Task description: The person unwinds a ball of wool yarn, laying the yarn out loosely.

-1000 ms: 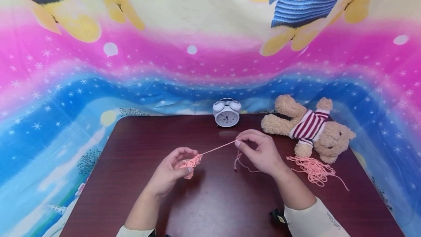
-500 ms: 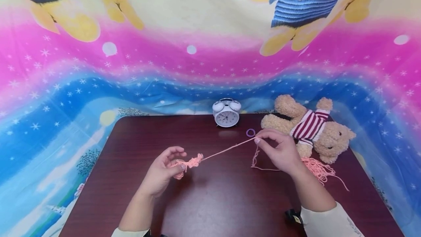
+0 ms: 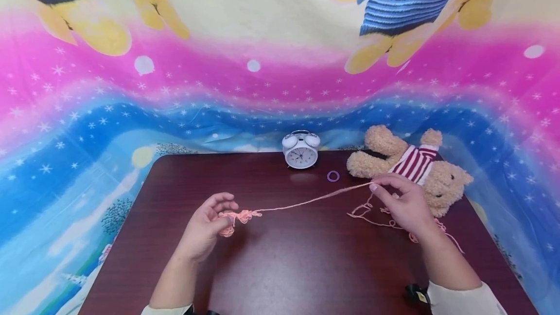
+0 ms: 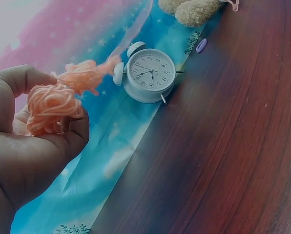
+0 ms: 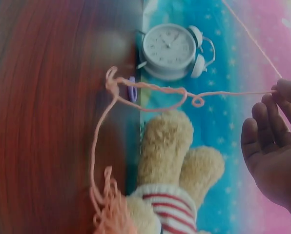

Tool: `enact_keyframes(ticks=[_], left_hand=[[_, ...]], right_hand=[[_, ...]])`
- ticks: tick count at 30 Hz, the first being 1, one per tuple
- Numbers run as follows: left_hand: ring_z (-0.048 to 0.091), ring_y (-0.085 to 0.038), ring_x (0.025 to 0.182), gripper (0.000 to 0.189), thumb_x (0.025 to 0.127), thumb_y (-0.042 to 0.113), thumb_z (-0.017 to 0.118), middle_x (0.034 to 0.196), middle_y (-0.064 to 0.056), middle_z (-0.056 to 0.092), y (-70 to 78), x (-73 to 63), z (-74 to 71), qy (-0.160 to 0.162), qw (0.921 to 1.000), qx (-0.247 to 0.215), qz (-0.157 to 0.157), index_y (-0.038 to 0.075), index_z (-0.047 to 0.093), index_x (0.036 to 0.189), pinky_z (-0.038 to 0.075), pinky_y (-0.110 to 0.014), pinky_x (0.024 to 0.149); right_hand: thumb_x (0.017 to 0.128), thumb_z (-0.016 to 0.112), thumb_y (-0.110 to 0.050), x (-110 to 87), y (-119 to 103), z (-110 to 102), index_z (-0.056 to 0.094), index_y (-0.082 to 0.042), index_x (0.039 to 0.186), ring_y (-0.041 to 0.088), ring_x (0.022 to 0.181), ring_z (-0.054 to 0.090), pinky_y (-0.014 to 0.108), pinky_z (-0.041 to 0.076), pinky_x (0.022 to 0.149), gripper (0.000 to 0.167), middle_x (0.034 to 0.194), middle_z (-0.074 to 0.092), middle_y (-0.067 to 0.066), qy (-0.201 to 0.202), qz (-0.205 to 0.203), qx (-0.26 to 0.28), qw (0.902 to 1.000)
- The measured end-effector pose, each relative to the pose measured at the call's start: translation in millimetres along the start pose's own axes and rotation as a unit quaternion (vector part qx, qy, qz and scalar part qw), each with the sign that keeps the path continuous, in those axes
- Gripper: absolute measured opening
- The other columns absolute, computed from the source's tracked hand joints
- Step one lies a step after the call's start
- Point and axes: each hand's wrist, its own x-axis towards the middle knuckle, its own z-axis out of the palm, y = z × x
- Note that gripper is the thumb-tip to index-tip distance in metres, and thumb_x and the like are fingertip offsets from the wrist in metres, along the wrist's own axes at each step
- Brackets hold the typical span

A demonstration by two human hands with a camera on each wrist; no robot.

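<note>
My left hand [image 3: 202, 227] grips a small tangled bundle of peach yarn [image 4: 52, 108], thumb and fingers curled round it. From the bundle a single strand [image 3: 302, 204] runs across to my right hand [image 3: 404, 203], which pinches it between thumb and fingertips. Below the right hand a slack, looped length of yarn [image 5: 150, 87] hangs down and leads to a loose yarn pile [image 5: 114, 214]. In the head view the right hand and forearm cover most of that pile.
A white twin-bell alarm clock [image 3: 300, 150] stands at the table's back edge. Right of it lies a purple ring [image 3: 333, 176]. A teddy bear [image 3: 446, 183] in a striped shirt lies at the back right, partly behind the right hand. A printed cloth [image 3: 245, 111] hangs behind the dark table [image 3: 280, 266].
My right hand has moved right, drawing out a longer strand and uncovering the purple ring. My left hand has shifted slightly left with the bundle.
</note>
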Motion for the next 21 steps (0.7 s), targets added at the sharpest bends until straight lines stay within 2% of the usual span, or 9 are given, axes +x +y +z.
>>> enact_keyframes(ticks=[6,11,17,21], left_hand=[[0.059,-0.009,0.072,0.049,0.089,-0.020,0.052,0.110,-0.013,0.059,1.1,-1.1,-9.3,0.006,0.9998,-0.015,0.010,0.006,0.050,0.130,0.055,-0.018,0.058],[0.060,-0.009,0.075,0.048,0.090,-0.020,0.052,0.110,-0.009,0.059,3.6,-3.5,-15.9,0.017,0.9995,-0.019,0.018,0.006,0.051,0.130,0.056,-0.019,0.060],[0.060,-0.010,0.076,0.048,0.091,-0.019,0.051,0.110,-0.006,0.058,7.4,-6.1,-22.7,0.025,0.9989,-0.024,0.030,0.008,0.051,0.131,0.056,-0.019,0.061],[0.060,-0.010,0.077,0.048,0.092,-0.020,0.050,0.110,-0.006,0.058,8.7,-8.4,-28.8,0.034,0.9984,-0.024,0.036,0.008,0.052,0.131,0.056,-0.019,0.061]], right_hand=[[0.101,0.070,-0.030,-7.8,15,-20,0.078,-0.014,0.112,-0.006,0.105,0.057,0.012,0.047,0.082,0.020,0.118,0.071,-0.003,-0.005,0.038,-0.047,0.9982],[0.100,0.072,-0.026,-15.0,25,-36,0.078,-0.015,0.111,-0.006,0.099,0.058,0.013,0.046,0.076,0.017,0.112,0.068,-0.020,0.013,0.039,-0.056,0.9976],[0.098,0.075,-0.024,-22.7,38,-52,0.078,-0.014,0.110,-0.007,0.087,0.060,0.011,0.047,0.068,0.016,0.107,0.065,-0.030,0.035,0.057,-0.066,0.9956],[0.098,0.075,-0.025,-26.9,47,-63,0.077,-0.011,0.111,-0.013,0.093,0.057,0.008,0.046,0.070,0.020,0.108,0.062,-0.035,0.041,0.071,-0.076,0.9937]])
